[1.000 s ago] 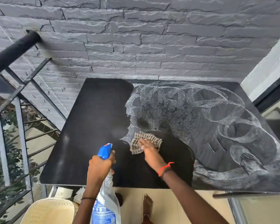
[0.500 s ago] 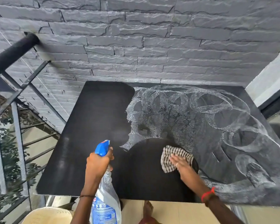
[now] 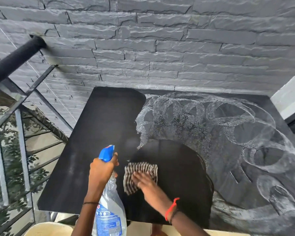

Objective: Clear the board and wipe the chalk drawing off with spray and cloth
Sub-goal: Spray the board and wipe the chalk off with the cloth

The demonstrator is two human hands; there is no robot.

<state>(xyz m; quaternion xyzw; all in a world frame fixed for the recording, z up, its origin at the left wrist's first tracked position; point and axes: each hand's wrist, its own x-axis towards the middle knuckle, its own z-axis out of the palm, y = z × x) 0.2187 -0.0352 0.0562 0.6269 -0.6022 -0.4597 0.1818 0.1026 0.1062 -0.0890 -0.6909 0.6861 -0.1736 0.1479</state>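
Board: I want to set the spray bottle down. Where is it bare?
Bare: the wiped left part of the board, from its left edge to the chalk drawing, and the dark oval right of the cloth. Crowded: the near edge, left hand holding the spray bottle, right hand on the cloth.

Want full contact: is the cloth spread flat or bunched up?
Mostly spread: the striped cloth lies open on the board under the flat right hand.

grey stone wall (image 3: 160, 48), black railing (image 3: 15, 57), foliage (image 3: 10, 167)

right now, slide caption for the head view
Right hand presses a striped cloth on the half-wiped chalkboard while the left hand grips a spray bottle.
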